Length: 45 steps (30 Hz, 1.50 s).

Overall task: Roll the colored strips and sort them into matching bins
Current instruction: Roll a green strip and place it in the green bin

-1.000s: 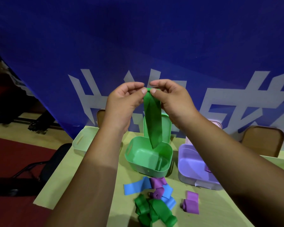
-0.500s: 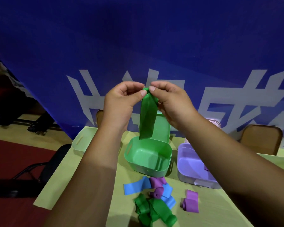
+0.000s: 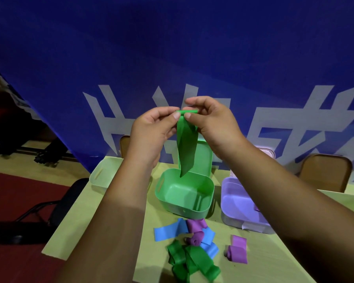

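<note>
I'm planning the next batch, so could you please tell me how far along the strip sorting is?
Little looks done: the square green plastic bin looks empty, and the lilac plastic bin shows one purple piece, partly hidden. In hand: the left hand and right hand pinch a long green strip, only its top edge rolled. Left: blue strips, green strips and purple strips lie on the yellow table.

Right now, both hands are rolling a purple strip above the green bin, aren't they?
No, the strip is green, not purple. The head view shows the left hand and right hand pinching its rolled top edge above the green bin.
</note>
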### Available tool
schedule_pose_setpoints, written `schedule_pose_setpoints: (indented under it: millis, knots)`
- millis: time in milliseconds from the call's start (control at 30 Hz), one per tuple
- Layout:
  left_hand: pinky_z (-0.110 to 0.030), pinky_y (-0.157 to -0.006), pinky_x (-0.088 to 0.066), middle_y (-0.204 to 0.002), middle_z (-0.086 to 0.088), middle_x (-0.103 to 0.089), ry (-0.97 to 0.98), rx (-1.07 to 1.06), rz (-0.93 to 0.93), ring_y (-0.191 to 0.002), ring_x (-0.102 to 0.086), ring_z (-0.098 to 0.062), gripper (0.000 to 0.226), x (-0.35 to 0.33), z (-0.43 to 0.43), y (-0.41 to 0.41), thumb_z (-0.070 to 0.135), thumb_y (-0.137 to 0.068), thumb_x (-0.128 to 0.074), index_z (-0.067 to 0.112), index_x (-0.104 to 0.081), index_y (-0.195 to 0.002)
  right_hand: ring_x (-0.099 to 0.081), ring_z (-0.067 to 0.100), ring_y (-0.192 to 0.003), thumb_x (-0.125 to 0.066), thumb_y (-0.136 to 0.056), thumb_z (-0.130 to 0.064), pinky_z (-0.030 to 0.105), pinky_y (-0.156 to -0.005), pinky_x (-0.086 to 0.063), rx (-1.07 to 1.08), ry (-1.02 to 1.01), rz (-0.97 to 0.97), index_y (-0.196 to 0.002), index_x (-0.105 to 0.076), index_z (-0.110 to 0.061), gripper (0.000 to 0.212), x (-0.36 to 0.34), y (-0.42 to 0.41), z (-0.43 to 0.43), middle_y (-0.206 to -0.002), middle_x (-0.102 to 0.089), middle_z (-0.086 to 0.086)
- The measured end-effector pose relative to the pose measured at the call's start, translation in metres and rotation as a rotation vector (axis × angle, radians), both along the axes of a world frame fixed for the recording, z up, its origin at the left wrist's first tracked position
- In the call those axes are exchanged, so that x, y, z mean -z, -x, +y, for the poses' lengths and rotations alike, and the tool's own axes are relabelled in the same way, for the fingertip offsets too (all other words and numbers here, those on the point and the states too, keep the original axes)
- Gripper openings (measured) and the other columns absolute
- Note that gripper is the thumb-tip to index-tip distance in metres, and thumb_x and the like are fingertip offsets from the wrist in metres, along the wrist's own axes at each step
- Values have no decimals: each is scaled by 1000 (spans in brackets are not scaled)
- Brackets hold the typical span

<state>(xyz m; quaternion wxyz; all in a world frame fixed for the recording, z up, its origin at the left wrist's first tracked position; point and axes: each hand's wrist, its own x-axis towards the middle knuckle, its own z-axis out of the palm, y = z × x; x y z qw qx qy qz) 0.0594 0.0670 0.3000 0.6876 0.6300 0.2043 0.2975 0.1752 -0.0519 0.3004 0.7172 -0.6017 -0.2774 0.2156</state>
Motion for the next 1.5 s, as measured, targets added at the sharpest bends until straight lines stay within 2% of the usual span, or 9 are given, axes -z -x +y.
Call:
schedule_pose_setpoints:
  millis: [200,267,333,467,667,900,1233,1367,1500]
  knots:
    - [-44,-100,-63,-109,-11,-82,-52,-48,-15,-108,-79,-31,18,-2,3,-1,4,-97,-77,12,-80,-114,-77,15,-94,-79,-97,-21,30,-76,-58,5,55,34,-127,-70,-18,31,5,0,-1,-104,-77,1]
    - [-43,-100,-63,-108,-10,-82,-68,-50,-13,-108,-79,-29,20,-2,2,-1,3,-96,-77,12,-81,-113,-79,22,-97,-77,-99,-23,37,-83,-64,5,40,63,-124,-71,-15,27,7,0,0,-107,-80,6]
    - [-42,-99,-63,-108,-8,-82,-74,-50,-8,-108,-79,-27,22,-2,1,-2,1,-96,-78,12,-80,-114,-79,27,-102,-75,-100,-21,43,-91,-63,11,34,66,-122,-72,-15,23,8,-2,0,-108,-80,10]
    - [-41,-95,-65,-107,-9,-82,-47,-110,-10,-104,-80,-24,25,0,-3,-4,2,-94,-80,10,-74,-117,-79,27,-100,-74,-101,-13,42,-93,-64,24,23,79,-120,-73,-14,19,9,-3,1,-106,-81,11]
    - [-44,-90,-67,-97,-1,-83,-231,-207,34,-94,-81,-17,14,3,-10,-7,13,-95,-82,16,-77,-108,-79,28,-101,-76,-98,-11,50,-97,-64,89,10,92,-115,-75,-16,18,12,-5,5,-106,-79,10]
    - [-42,-86,-68,-95,4,-83,-292,-271,14,-92,-81,-11,14,3,-18,-13,19,-95,-84,18,-79,-107,-77,28,-101,-75,-97,-4,51,-98,-63,98,-13,109,-116,-74,-15,22,10,-5,7,-105,-77,9]
    - [-43,-88,-67,-96,0,-82,-284,-275,-32,-94,-80,-16,9,-1,-14,-16,14,-95,-83,14,-81,-104,-78,32,-95,-74,-102,-26,55,-96,-63,17,-14,142,-120,-73,-5,28,10,-6,3,-102,-79,18]
    - [-40,-88,-67,-97,0,-83,-276,-246,-13,-94,-81,-15,13,-2,-13,-15,12,-96,-81,13,-79,-109,-78,33,-99,-74,-102,-21,57,-97,-62,52,3,103,-115,-75,-8,18,11,-9,3,-102,-80,15]
    - [-41,-90,-67,-99,-1,-83,-262,-194,17,-95,-81,-16,16,1,-10,-13,11,-98,-79,14,-76,-114,-78,30,-103,-76,-99,-16,51,-97,-63,62,15,59,-115,-76,-16,15,10,-10,2,-106,-79,9]
